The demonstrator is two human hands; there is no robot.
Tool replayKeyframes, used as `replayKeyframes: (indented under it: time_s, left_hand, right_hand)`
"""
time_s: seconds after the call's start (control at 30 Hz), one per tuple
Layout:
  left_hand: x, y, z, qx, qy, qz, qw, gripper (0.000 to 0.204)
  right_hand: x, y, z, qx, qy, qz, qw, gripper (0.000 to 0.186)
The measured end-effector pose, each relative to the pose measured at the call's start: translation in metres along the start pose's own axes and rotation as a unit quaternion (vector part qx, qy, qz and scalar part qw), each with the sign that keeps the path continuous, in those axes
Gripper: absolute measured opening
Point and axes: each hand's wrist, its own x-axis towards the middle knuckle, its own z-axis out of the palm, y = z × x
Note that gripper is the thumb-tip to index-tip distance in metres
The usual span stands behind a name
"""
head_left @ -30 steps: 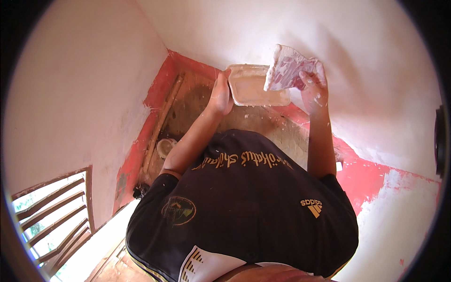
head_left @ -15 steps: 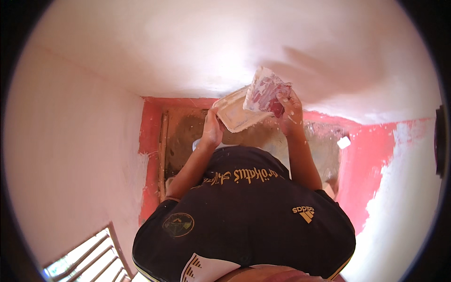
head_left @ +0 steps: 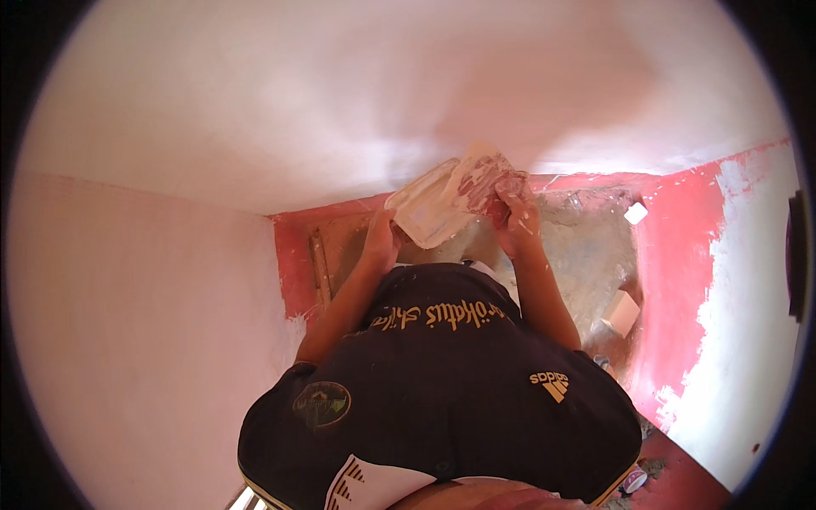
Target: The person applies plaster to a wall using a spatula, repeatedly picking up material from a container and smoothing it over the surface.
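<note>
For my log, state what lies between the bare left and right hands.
In the head view, a shallow, beige rectangular tray and a flat, white-smeared reddish sheet.

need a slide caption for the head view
Left hand grips a shallow tray; right hand holds a smeared, reddish flat tool at its right end.

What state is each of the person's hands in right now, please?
Left hand: closed on the left end of a shallow tray.
Right hand: closed on a flat, white-smeared reddish sheet.
</note>
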Motion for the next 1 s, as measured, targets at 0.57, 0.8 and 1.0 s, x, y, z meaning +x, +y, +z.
replayKeyframes:
  time_s: [0.57, 0.8, 1.0]
  left_hand:
    - [0.004, 0.044, 0.02, -0.013, 0.035, -0.026, 0.999, 0.054]
    - [-0.016, 0.042, 0.027, 0.028, 0.083, -0.037, 0.996, 0.055]
    - [-0.02, 0.021, -0.003, 0.028, 0.095, -0.047, 0.994, 0.054]
  right_hand:
    - [0.008, -0.018, 0.027, 0.032, -0.014, 0.002, 0.999, 0.018]
    - [0.015, -0.003, 0.015, 0.062, 0.001, 0.016, 0.998, 0.019]
    - [0.001, 0.011, -0.002, 0.177, 0.044, 0.06, 0.981, 0.014]
